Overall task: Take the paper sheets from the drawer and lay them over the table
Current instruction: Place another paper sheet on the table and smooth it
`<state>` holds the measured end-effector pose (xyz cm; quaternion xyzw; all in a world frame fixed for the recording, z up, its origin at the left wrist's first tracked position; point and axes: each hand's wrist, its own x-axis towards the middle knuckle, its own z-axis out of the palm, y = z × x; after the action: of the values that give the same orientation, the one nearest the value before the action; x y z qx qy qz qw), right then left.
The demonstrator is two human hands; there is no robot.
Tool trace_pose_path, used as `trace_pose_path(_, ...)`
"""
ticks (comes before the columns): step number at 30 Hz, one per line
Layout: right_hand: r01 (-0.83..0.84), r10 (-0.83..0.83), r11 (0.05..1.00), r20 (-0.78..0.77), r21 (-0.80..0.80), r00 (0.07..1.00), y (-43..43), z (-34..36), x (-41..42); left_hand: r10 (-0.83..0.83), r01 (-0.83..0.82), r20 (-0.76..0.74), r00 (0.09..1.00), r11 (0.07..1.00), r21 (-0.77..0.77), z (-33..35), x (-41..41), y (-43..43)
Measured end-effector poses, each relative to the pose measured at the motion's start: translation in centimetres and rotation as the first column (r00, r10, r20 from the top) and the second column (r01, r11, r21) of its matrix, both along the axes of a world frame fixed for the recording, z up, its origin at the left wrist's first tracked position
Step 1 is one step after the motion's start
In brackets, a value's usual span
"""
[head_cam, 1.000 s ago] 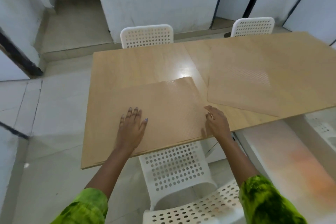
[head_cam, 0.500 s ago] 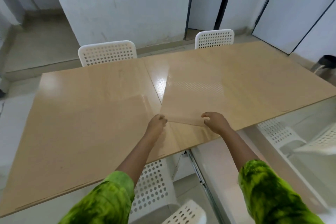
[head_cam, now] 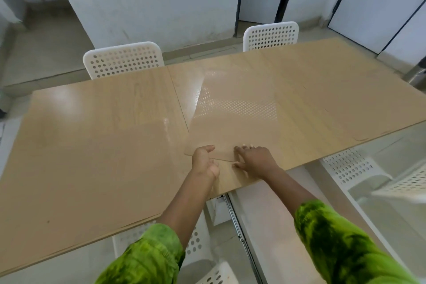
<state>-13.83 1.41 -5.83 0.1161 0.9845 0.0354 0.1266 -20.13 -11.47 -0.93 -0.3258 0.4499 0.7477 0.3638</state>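
Observation:
Two tan, see-through sheets lie flat on the wooden table. One sheet covers the table's left half. The other sheet, with a dotted sheen, lies at the middle right. My left hand pinches the near left corner of this right sheet, thumb on top. My right hand grips the same near edge a little to the right, fingers spread on the sheet and thumb below the edge. Below the table's near edge an open white drawer shows its metal rail.
Two white perforated chairs stand behind the table, one chair at the left and another chair at the right. More white chairs sit on my side: one chair at the right, one chair under the table edge. A white wall and doors are behind.
My view swung right from the left sheet to the right one. My left hand left the left sheet and took the right sheet's near corner; my right hand shifted along that edge.

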Motion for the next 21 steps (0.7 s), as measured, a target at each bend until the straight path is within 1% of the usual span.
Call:
trace_pose_path(3, -0.042, 0.041, 0.999, 0.021, 0.033, 0.999, 0.0, -0.7, -0.6, 0.144, -0.145, 0.025, 0.989, 0.989, 0.033, 0.7, -0.1, 0.9)
trace_pose_path(5, -0.071, 0.07, 0.995, 0.014, 0.071, 0.997, 0.2, -0.7, -0.9, 0.212, -0.212, 0.012, 0.977, 0.976, 0.056, 0.8, -0.1, 0.8)
trace_pose_path(7, -0.095, 0.095, 0.99, 0.005, 0.102, 0.995, 0.3, -0.6, -1.0, 0.24, -0.24, 0.007, 0.971, 0.967, 0.082, 0.5, 0.0, 0.6)
trace_pose_path(10, -0.093, 0.094, 0.99, -0.009, 0.104, 0.995, 0.1, -0.6, -1.2, 0.314, -0.313, 0.013, 0.949, 0.943, 0.115, 0.2, 0.1, 0.5)
trace_pose_path(14, -0.1, 0.103, 0.993, -0.041, 0.069, 0.994, 0.5, -0.3, -1.3, 0.401, -0.387, -0.051, 0.915, 0.905, 0.177, 0.1, 0.3, 1.1)
trace_pose_path(16, -0.075, 0.075, 0.997, -0.052, 0.01, 0.996, 1.0, 0.2, -1.4, 0.413, -0.389, -0.103, 0.905, 0.9, 0.196, 0.2, 0.7, 1.7)
trace_pose_path(18, -0.009, 0.004, 0.995, -0.047, -0.095, 0.999, 1.6, 0.9, -1.5, 0.418, -0.393, -0.193, 0.888, 0.906, 0.156, 0.2, 1.1, 2.4)
trace_pose_path(20, 0.042, -0.055, 0.974, -0.054, -0.221, 0.997, 2.1, 1.3, -1.5, 0.334, -0.33, -0.322, 0.886, 0.941, 0.069, -0.2, 1.6, 3.1)
trace_pose_path(21, 0.07, -0.094, 0.956, -0.072, -0.284, 0.993, 2.3, 1.4, -1.4, 0.25, -0.253, -0.363, 0.898, 0.967, 0.038, -0.4, 1.8, 3.4)
